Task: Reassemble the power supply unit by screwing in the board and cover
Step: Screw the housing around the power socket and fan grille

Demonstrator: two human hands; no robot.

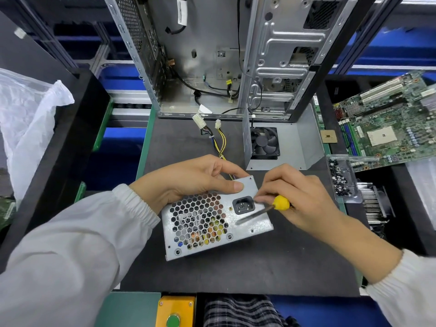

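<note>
The grey power supply unit (217,220) stands on the dark mat, its honeycomb grille and black power socket facing up at me. My left hand (188,180) grips its far top edge, thumb pressed flat on the metal face. My right hand (297,194) holds a yellow-handled screwdriver (279,203), whose shaft slants down-left across the face beside the socket; the fingertips pinch near the socket's right side. The cover (299,142) with its black fan stands behind the unit. Yellow and black cables (220,140) with white plugs trail from the unit toward the back.
An open computer case (224,55) stands at the back. A motherboard (387,123) lies at the right, with a clear tray of screws (342,178) and a heatsink (375,204) below it. A plastic bag (26,119) sits at the left. An orange button box (175,310) is at the near edge.
</note>
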